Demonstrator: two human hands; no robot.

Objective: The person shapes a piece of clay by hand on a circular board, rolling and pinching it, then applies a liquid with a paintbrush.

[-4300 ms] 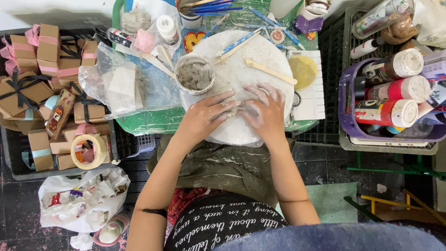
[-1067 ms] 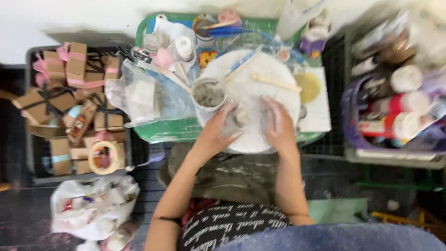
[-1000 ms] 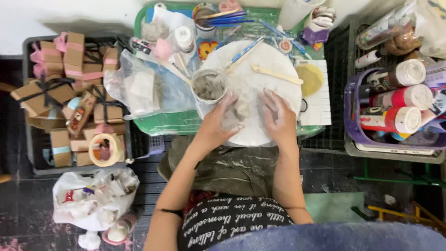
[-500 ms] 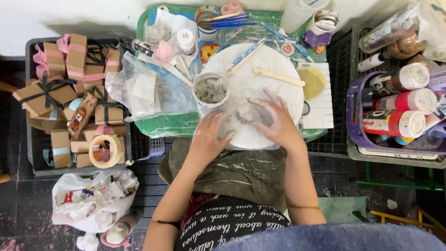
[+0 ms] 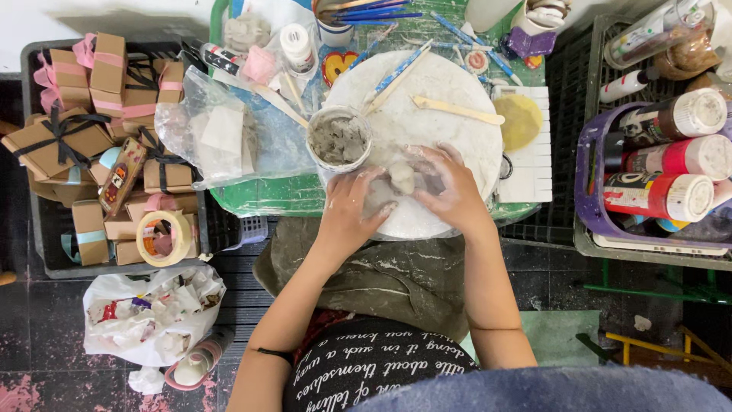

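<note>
Left hand: the left hand (image 5: pixel 352 204), smeared with grey clay, rests on the round white board (image 5: pixel 457 145), fingers curled against the clay lump (image 5: pixel 401 178) from its 9 o'clock side.
Right hand: the right hand (image 5: pixel 451 189) cups the same lump from 3 o'clock, fingers spread and bent over it; both hands close in on the clay between them.
Clay lump: small, pale grey, sitting near the board's 6 o'clock edge, pressed on both sides.
Cup: a clay-crusted cup (image 5: pixel 339 138) of grey slip stands at the lump's 11 o'clock, just beside the left hand's fingertips.
Wooden tool: a flat wooden stick (image 5: pixel 456 111) lies on the board at 1 o'clock from the hands, apart from them.
Brushes: blue-handled brushes (image 5: pixel 396 76) lean across the board's 12 o'clock rim.
Sponge: a yellow sponge (image 5: pixel 519 120) sits off the board at 3 o'clock.
Left of the bench: a clear plastic bag (image 5: pixel 221 137) lies at 9 o'clock of the cup; beyond it, a black crate holds ribboned brown gift boxes (image 5: pixel 69 141) and a roll of tape (image 5: pixel 162 238).
Right of the bench: paint bottles (image 5: pixel 671 156) lie in a purple basket (image 5: pixel 591 183) at 3 o'clock.
Lap: a clay-stained olive cloth (image 5: pixel 374 278) covers the knees at 6 o'clock.
</note>
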